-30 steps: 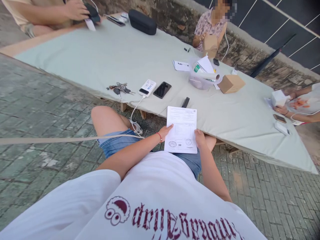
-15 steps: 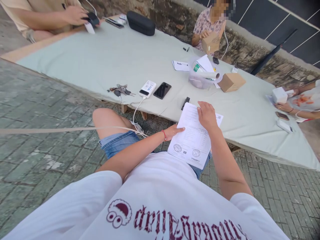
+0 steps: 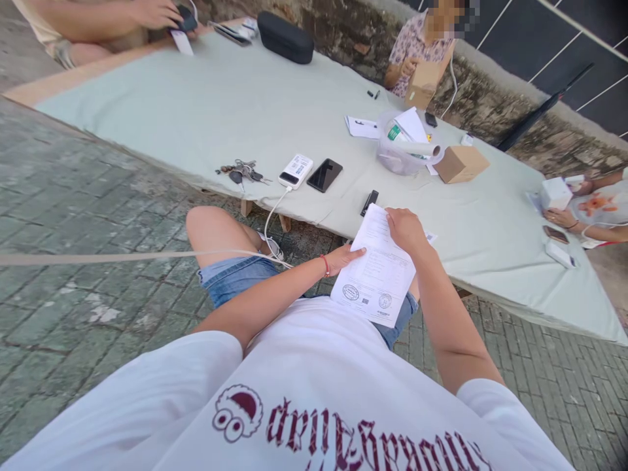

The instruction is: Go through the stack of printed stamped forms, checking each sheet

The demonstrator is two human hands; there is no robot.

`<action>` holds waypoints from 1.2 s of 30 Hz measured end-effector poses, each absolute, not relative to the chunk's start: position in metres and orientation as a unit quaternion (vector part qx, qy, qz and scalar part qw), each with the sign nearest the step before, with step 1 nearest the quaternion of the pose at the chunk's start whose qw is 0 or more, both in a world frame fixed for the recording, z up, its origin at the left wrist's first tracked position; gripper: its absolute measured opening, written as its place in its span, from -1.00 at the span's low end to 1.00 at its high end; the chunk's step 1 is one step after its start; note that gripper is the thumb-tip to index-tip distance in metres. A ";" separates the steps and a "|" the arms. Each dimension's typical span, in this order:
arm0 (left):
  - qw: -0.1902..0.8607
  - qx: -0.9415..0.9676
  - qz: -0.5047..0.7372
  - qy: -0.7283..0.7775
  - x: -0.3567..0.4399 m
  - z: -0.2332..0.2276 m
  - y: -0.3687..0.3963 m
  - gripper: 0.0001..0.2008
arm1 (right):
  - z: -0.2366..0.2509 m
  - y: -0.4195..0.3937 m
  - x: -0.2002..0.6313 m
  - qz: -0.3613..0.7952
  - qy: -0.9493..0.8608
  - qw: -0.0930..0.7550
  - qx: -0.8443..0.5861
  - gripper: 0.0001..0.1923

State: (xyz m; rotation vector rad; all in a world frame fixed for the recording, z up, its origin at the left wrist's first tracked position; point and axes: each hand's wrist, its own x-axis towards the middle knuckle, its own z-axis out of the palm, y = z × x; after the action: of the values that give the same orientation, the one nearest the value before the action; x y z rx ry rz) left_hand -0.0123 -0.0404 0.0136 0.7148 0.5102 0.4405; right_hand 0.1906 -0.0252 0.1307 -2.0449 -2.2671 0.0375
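White, rectangular printed papers (image 3: 371, 281) sit at the middle of the frame, over the lap, between the person's hands. Their long axis slants: the stamped end points to the lower left, toward the shirt, the other end to the upper right, over the edge of the cloth-covered, pale green counter (image 3: 235, 118). The printed side faces up, likely for reading. The left hand (image 3: 343, 257) holds the left edge, thumb on top, probably to keep the sheets from slipping. The right hand (image 3: 406, 230) curls over the far end; whether it pinches a sheet I cannot tell. Just beyond lies a small, black, oblong object (image 3: 369, 203); farther left, a black, glossy smartphone (image 3: 324, 175) and a white, cabled power bank (image 3: 295, 171), perhaps set aside within reach.
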 end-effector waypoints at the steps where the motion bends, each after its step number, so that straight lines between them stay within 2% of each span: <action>1: 0.881 0.344 0.215 0.246 -0.012 0.013 -0.041 -0.42 | 0.131 -0.025 0.190 0.014 -0.742 0.040 -0.669 -0.51; 7: 0.871 0.354 0.224 0.258 -0.012 0.015 -0.041 -0.31 | 0.132 -0.022 0.184 -0.031 -0.756 0.096 -0.647 -0.49; 16: 0.873 0.358 0.219 0.249 -0.012 0.023 -0.042 -0.34 | 0.135 -0.023 0.180 -0.018 -0.757 0.053 -0.651 -0.49; 21: 0.867 0.359 0.225 0.263 -0.011 0.024 -0.043 -0.33 | 0.134 -0.025 0.182 -0.036 -0.754 0.074 -0.652 -0.47; 28: 0.856 0.382 0.235 0.257 -0.013 0.028 -0.044 -0.33 | 0.132 -0.023 0.182 -0.051 -0.750 0.056 -0.657 -0.47; 36: 0.857 0.391 0.228 0.247 -0.014 0.026 -0.044 -0.32 | 0.137 -0.020 0.187 -0.021 -0.743 0.079 -0.665 -0.50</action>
State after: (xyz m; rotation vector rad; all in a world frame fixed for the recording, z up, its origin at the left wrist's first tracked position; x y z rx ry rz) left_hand -0.0136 -0.0444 0.0260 0.8209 0.5199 0.4788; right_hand 0.1868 -0.0200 0.1370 -1.9887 -2.2223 -0.0632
